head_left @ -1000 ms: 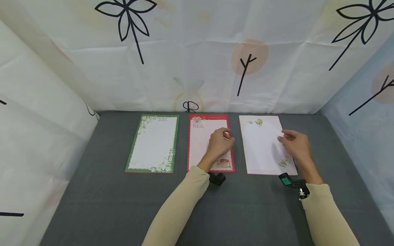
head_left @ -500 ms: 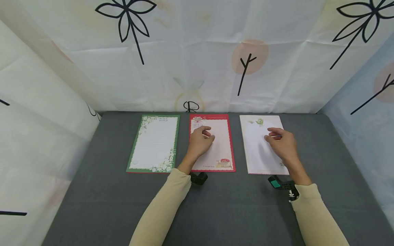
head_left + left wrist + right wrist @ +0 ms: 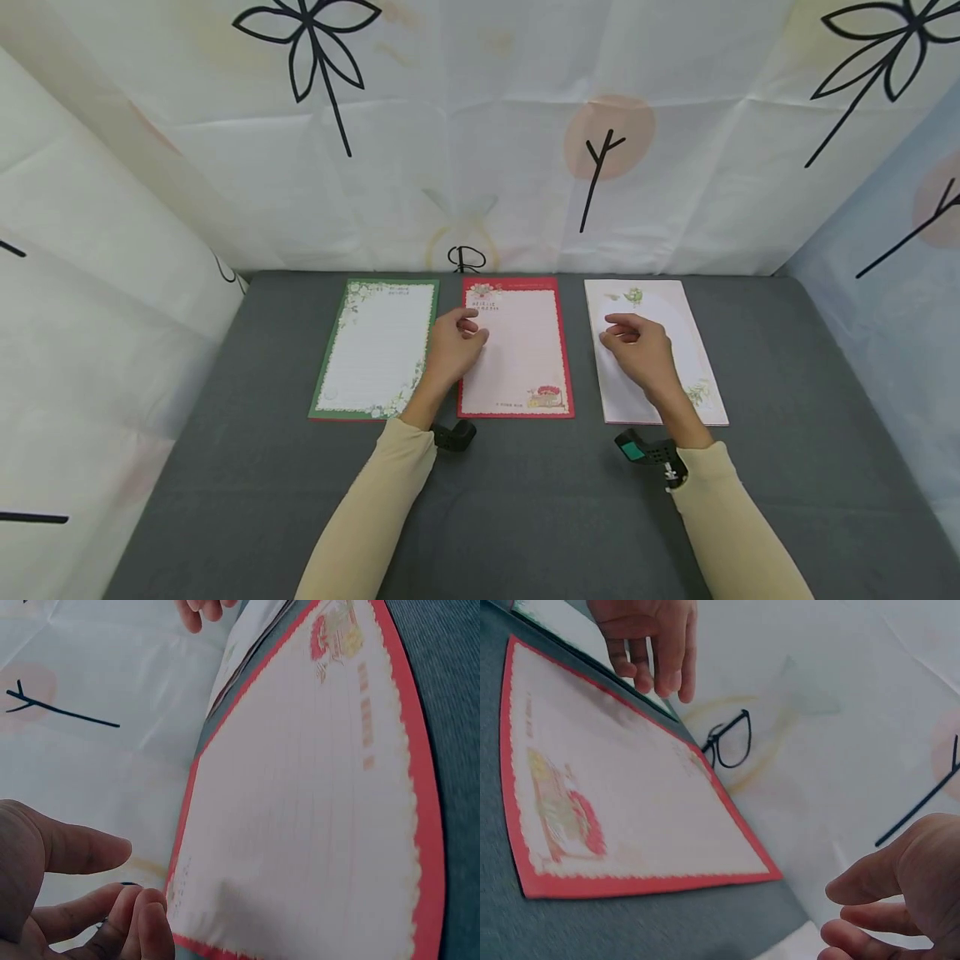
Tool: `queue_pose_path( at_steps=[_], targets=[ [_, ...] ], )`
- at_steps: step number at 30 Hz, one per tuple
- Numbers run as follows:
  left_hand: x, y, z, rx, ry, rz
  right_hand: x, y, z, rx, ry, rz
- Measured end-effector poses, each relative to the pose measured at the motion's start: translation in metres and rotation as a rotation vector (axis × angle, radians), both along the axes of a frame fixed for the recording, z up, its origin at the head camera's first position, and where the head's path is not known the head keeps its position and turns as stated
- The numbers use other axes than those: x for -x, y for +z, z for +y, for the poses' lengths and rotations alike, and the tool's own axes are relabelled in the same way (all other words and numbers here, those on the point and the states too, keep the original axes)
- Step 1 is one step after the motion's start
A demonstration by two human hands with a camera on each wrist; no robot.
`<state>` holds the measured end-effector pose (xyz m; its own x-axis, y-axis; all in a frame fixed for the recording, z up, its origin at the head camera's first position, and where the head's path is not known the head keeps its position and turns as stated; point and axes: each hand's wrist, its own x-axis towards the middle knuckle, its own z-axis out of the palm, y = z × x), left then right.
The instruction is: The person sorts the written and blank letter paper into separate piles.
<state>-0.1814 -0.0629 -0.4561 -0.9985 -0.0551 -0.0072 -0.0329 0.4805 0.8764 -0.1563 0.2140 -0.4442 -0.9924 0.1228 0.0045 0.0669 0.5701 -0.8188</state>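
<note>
Three sheets of decorated letter paper lie in a row on the dark grey table. The green-bordered sheet (image 3: 375, 350) is at the left, the red-bordered sheet (image 3: 525, 350) in the middle, and the pale sheet with small green sprigs (image 3: 693, 350) at the right. Over the gap between the green and red sheets hovers my left hand (image 3: 452, 346), fingers loosely bent and holding nothing. My right hand (image 3: 641, 350) is above the pale sheet, thumb and fingers apart, also holding nothing. In the right wrist view the red-bordered sheet (image 3: 630, 787) lies flat, apart from both hands.
The grey tablecloth (image 3: 540, 517) stretches in front of the sheets. A white printed cloth (image 3: 510, 183) hangs along the back edge, with more cloth at both sides. Each wrist carries a small black camera, such as the right camera (image 3: 648, 450).
Both hands have moved to the left: the left from the red sheet's right side to its left edge, the right from the pale sheet's right edge across it. The sheets stay in place.
</note>
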Motion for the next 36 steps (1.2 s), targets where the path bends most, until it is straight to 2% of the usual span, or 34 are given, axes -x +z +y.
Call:
queue_pose_path(
  at_steps=[12, 17, 20, 28, 36],
  targets=[
    [-0.005, -0.006, -0.016, 0.071, 0.052, -0.067, 0.004, -0.012, -0.034, -0.001, 0.08, -0.049],
    [-0.007, -0.008, -0.019, 0.106, 0.037, -0.079, 0.007, -0.015, -0.046, -0.002, 0.104, -0.089],
    [-0.008, -0.01, -0.02, 0.111, 0.018, -0.077, 0.009, -0.019, -0.051, -0.037, 0.115, -0.1],
    [-0.01, -0.01, -0.02, 0.153, -0.01, -0.053, 0.012, -0.026, -0.061, -0.136, 0.127, -0.095],
    [-0.008, -0.016, -0.019, 0.162, -0.028, -0.075, 0.011, -0.026, -0.064, -0.141, 0.104, -0.092]
  ],
)
